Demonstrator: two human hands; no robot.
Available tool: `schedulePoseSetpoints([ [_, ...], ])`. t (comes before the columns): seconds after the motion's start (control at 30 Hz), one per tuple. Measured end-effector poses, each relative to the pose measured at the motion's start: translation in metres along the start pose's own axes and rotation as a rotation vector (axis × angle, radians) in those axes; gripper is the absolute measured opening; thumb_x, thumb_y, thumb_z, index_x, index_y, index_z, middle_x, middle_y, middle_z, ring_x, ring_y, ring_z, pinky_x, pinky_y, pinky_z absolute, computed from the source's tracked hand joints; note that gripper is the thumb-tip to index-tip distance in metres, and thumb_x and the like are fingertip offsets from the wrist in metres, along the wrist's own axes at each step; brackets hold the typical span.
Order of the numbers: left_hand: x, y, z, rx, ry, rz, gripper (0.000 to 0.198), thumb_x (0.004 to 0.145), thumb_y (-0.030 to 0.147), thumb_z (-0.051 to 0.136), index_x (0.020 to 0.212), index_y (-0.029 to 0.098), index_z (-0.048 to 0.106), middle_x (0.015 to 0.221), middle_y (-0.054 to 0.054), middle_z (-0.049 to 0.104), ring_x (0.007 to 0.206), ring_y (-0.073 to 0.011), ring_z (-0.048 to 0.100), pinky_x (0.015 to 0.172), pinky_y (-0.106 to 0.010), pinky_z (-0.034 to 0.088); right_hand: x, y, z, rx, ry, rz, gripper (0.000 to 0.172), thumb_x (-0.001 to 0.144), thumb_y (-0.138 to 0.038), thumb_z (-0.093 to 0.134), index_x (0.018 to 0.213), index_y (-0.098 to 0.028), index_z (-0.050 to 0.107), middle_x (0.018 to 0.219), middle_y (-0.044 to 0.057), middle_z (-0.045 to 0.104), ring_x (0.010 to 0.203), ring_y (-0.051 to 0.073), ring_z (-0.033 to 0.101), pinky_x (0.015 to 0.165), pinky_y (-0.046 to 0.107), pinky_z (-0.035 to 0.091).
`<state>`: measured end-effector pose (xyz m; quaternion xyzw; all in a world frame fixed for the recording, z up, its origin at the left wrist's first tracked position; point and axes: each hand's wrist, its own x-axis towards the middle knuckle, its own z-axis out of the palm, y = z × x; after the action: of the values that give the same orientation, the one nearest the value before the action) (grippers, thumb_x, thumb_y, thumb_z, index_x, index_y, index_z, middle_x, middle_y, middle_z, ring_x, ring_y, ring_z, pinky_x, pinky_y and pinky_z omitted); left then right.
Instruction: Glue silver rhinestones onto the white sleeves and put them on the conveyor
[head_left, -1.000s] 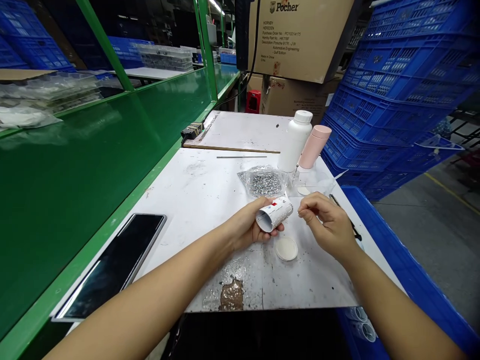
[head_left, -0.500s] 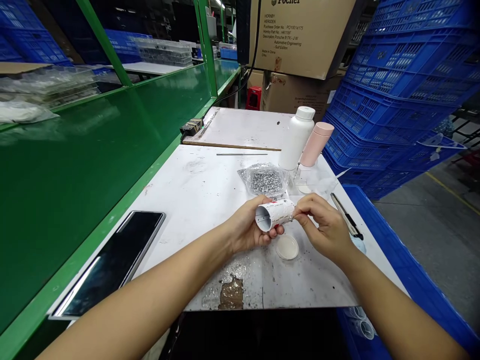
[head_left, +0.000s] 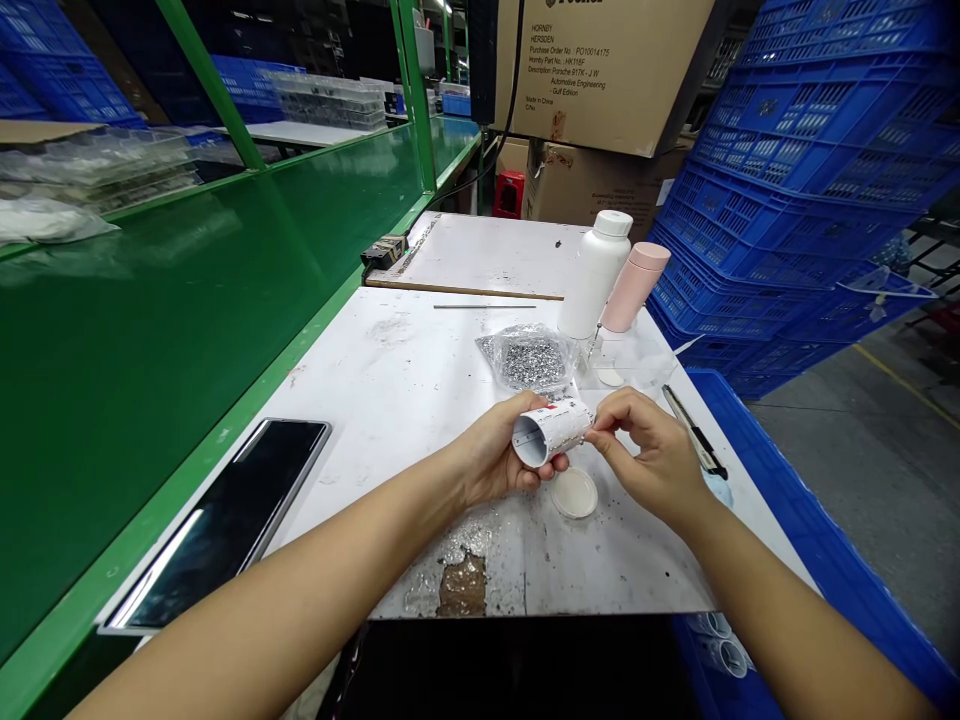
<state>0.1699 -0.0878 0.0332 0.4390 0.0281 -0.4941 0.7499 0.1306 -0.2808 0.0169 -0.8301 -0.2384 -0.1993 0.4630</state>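
Tube in left hand, right hand touching.

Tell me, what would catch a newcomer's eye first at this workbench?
Most striking is the white, paper-wrapped tube held in the person's left hand near the front of the white-topped table, with the right hand pinching its far end. Just behind sit a clear plastic bag of silver granules and a white plastic bottle. Tall stacks of bright blue plastic crates rise on the right.

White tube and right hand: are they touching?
Touching. In the head view, the fingertips of the right hand press against the far end of the white tube.
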Motion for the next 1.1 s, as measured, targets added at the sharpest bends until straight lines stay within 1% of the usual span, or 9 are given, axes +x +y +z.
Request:
schedulePoseSetpoints([
  [0.13, 0.0009, -0.0011, -0.0002, 0.012, 0.009, 0.005, 0.030, 0.089, 0.037, 0.037, 0.090, 0.014, 0.056, 0.058, -0.009, 0.061, 0.041, -0.0108, 0.053, 0.032, -0.013, 0.031, -0.0004, -0.0017, 0.0006, -0.051, -0.009, -0.001, 0.015, 0.085, -0.008, 0.058, 0.080, -0.021, 0.052, 0.077, 0.001, 0.054, 0.071, 0.015, 0.052, 0.065, 0.031, 0.044],
  [0.27, 0.0008, -0.0025, 0.0005, 0.021, 0.018, 0.022, 0.028, 0.088, 0.038, 0.039, 0.091, 0.014, 0.054, 0.059, -0.008, 0.060, 0.042, -0.0112, 0.053, 0.032, -0.012, 0.029, -0.0004, -0.0005, 0.0024, -0.088, -0.012, -0.032, 0.015, 0.085, -0.009, 0.056, 0.079, -0.021, 0.051, 0.076, 0.001, 0.054, 0.070, 0.015, 0.052, 0.064, 0.031, 0.044],
  [0.5, -0.0005, -0.0026, 0.0028, -0.008, -0.001, 0.024, 0.031, 0.088, 0.039, 0.038, 0.096, 0.013, 0.054, 0.060, -0.008, 0.060, 0.041, -0.0109, 0.053, 0.033, -0.013, 0.029, -0.0001, 0.0012, 0.0015, -0.091, 0.013, -0.075, 0.014, 0.086, -0.010, 0.055, 0.080, -0.022, 0.050, 0.076, 0.002, 0.054, 0.071, 0.016, 0.053, 0.063, 0.032, 0.044],
  [0.7, -0.0007, -0.0021, 0.0031, -0.029, -0.037, 0.024, 0.033, 0.089, 0.039, 0.037, 0.094, 0.013, 0.056, 0.061, -0.008, 0.061, 0.043, -0.0103, 0.054, 0.034, -0.013, 0.032, 0.0004, -0.0015, -0.0003, -0.101, 0.035, -0.094, 0.015, 0.087, -0.009, 0.057, 0.082, -0.022, 0.051, 0.078, 0.002, 0.055, 0.073, 0.016, 0.053, 0.066, 0.032, 0.045],
  [0.9, -0.0008, -0.0022, 0.0038, -0.076, -0.070, 0.013, 0.034, 0.087, 0.038, 0.037, 0.091, 0.012, 0.058, 0.061, -0.008, 0.061, 0.042, -0.0091, 0.053, 0.034, -0.012, 0.032, 0.0003, -0.0015, -0.0005, -0.064, 0.062, -0.079, 0.013, 0.087, -0.010, 0.059, 0.085, -0.022, 0.053, 0.082, 0.003, 0.057, 0.076, 0.016, 0.055, 0.067, 0.032, 0.046],
  [1.1, -0.0009, -0.0031, 0.0035, -0.109, -0.092, 0.009, 0.034, 0.085, 0.037, 0.038, 0.091, 0.010, 0.058, 0.061, -0.009, 0.061, 0.042, -0.0090, 0.052, 0.034, -0.013, 0.032, -0.0017, 0.0008, -0.0007, 0.015, 0.082, -0.046, 0.012, 0.086, -0.010, 0.061, 0.083, -0.021, 0.055, 0.082, 0.003, 0.057, 0.078, 0.016, 0.056, 0.069, 0.032, 0.045],
])
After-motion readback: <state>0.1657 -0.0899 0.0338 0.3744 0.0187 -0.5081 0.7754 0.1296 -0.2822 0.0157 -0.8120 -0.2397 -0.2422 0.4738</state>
